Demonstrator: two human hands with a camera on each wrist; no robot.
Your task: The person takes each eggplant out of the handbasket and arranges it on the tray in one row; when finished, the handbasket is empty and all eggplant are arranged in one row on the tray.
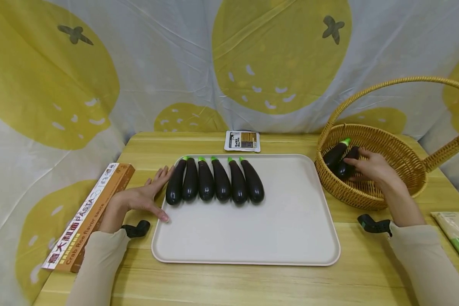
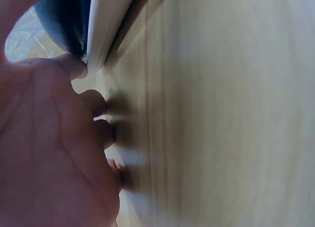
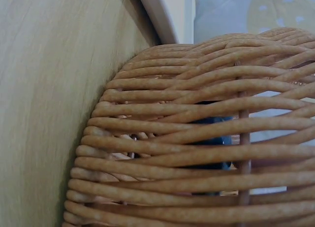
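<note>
Several dark eggplants (image 1: 206, 182) with green stem ends lie side by side on the left part of a pale tray (image 1: 260, 233). My left hand (image 1: 141, 199) is spread at the tray's left edge, thumb over the rim and fingers beside the leftmost eggplant. In the left wrist view, its fingertips rest on the tabletop. Inside a wicker basket (image 1: 352, 197) at the right, my right hand (image 1: 378, 170) grips an eggplant (image 1: 343, 171). Another eggplant (image 1: 333, 156) lies in the basket just left of it. In the right wrist view, the woven basket wall (image 3: 187, 158) hides most of the hand.
A long pasta box (image 1: 88, 216) lies at the left of the wooden table (image 1: 233, 282). Behind the tray is a small printed packet (image 1: 242, 141). A green and clear package (image 1: 457, 233) sits at the right edge. The basket's tall handle (image 1: 398, 80) arches above it.
</note>
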